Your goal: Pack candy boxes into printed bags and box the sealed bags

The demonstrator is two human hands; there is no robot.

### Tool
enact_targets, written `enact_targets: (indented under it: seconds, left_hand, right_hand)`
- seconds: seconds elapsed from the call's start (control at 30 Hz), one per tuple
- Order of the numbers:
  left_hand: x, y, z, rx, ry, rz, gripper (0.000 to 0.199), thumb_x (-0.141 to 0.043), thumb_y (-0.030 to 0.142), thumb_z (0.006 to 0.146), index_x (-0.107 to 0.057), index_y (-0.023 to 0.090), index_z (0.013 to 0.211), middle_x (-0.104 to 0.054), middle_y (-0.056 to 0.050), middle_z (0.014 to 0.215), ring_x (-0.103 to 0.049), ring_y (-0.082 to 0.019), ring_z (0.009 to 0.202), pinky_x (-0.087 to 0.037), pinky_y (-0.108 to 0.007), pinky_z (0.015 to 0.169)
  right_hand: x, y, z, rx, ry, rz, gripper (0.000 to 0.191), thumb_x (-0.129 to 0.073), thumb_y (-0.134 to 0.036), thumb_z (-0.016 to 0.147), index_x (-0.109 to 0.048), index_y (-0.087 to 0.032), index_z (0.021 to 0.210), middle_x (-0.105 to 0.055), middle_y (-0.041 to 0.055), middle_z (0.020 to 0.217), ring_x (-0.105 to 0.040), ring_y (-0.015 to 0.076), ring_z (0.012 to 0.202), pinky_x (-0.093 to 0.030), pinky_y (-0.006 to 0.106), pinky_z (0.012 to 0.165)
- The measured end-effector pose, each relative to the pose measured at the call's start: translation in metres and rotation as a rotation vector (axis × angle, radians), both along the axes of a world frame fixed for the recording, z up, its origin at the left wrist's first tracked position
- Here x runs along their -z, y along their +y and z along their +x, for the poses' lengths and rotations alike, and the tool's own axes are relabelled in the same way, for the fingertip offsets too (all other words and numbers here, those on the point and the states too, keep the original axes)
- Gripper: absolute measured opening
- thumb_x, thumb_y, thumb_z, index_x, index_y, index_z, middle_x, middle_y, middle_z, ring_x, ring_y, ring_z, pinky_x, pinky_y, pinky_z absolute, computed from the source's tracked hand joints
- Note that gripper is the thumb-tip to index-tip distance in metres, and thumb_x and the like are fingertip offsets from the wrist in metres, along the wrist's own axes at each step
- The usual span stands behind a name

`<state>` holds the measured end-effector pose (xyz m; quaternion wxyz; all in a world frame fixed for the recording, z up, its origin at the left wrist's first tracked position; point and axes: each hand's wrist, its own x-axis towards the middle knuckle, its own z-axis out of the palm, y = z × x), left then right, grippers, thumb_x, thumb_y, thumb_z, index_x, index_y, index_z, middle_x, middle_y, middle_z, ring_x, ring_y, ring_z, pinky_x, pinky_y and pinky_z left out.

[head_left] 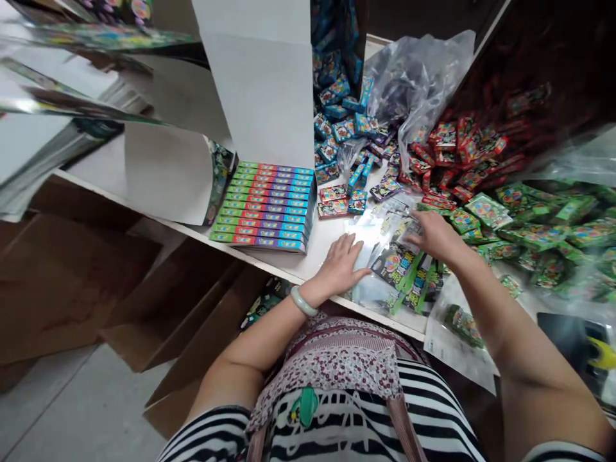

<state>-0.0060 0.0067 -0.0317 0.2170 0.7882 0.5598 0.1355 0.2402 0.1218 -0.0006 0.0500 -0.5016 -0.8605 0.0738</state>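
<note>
My left hand (pixel 339 266) lies flat with fingers spread on the white tabletop, at the edge of some clear plastic bags (pixel 368 234). Above the pile of printed bags with black and green fronts (pixel 392 262), my right hand (pixel 436 234) has its fingers bent round the upper end of a clear printed plastic bag (pixel 397 221). Its fingertips are slightly blurred. Just beyond my left hand sit small red boxes (pixel 333 200) and a blue box (pixel 357 201). To the left stands an open display box (pixel 264 205) filled with rows of green, red, purple and blue boxes.
Heaps of blue boxes (pixel 337 128), red boxes (pixel 462 151) and green packs (pixel 543 218) spread across the back and right. A crumpled clear plastic sheet (pixel 418 70) lies behind. Folded display cartons (pixel 168 173) stand left. Brown cardboard boxes (pixel 62 289) are below the table edge.
</note>
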Motion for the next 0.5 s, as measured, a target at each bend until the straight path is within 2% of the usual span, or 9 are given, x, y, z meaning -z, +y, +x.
enact_targets:
  seconds: [0.07,0.13,0.2,0.33,0.4,0.5]
  left_hand:
    - [0.002,0.0,-0.003,-0.011,0.018,-0.043,0.067,-0.062,0.051,0.09,-0.041,0.015,0.143,-0.031,-0.023,0.159,-0.024,-0.04,0.151,-0.025,-0.059,0.121]
    - [0.001,0.0,-0.004,-0.006,0.032,-0.078,0.07,-0.063,0.052,0.089,-0.041,0.014,0.144,-0.028,-0.023,0.161,-0.02,-0.04,0.152,-0.023,-0.059,0.123]
    - [0.0,0.0,-0.003,-0.009,0.033,-0.1,0.073,-0.065,0.052,0.088,-0.041,0.014,0.146,-0.025,-0.023,0.162,-0.018,-0.04,0.153,-0.021,-0.059,0.124]
    - [0.0,-0.002,-0.002,-0.031,0.004,-0.114,0.075,-0.065,0.053,0.088,-0.039,0.018,0.149,-0.023,-0.022,0.164,-0.015,-0.039,0.154,-0.019,-0.062,0.124]
    - [-0.001,-0.004,-0.002,-0.028,-0.006,-0.113,0.076,-0.065,0.052,0.088,-0.037,0.02,0.151,-0.022,-0.021,0.164,-0.013,-0.039,0.155,-0.018,-0.064,0.123]
    - [-0.003,-0.007,-0.004,-0.003,-0.006,-0.122,0.071,-0.064,0.05,0.09,-0.038,0.027,0.151,-0.022,-0.017,0.165,-0.011,-0.04,0.155,-0.017,-0.067,0.122]
  right_hand:
    - [0.011,-0.001,0.012,0.007,-0.09,-0.015,0.074,-0.075,-0.048,0.075,-0.056,-0.008,0.134,-0.061,0.0241,0.132,-0.055,0.04,0.124,-0.044,0.054,0.104]
    - [0.022,-0.002,0.016,0.002,-0.141,-0.013,0.076,-0.073,-0.055,0.075,-0.055,-0.012,0.135,-0.06,0.0231,0.133,-0.055,0.0409,0.123,-0.044,0.056,0.101]
    - [0.029,0.001,0.013,0.012,-0.147,0.003,0.078,-0.072,-0.059,0.074,-0.053,-0.015,0.135,-0.061,0.0225,0.131,-0.058,0.0409,0.119,-0.046,0.055,0.097]
    - [0.036,0.014,0.002,0.041,-0.116,0.03,0.094,-0.078,-0.069,0.059,-0.056,-0.01,0.129,-0.063,0.03,0.119,-0.063,0.0435,0.104,-0.048,0.052,0.084]
    - [0.036,0.023,-0.002,0.044,-0.113,0.015,0.093,-0.081,-0.071,0.053,-0.061,-0.009,0.119,-0.065,0.0303,0.108,-0.064,0.0423,0.095,-0.048,0.05,0.077]
    - [0.027,0.034,-0.003,0.078,-0.089,-0.038,0.073,-0.085,-0.062,0.051,-0.064,-0.014,0.101,-0.067,0.0235,0.096,-0.063,0.0353,0.085,-0.046,0.043,0.07]
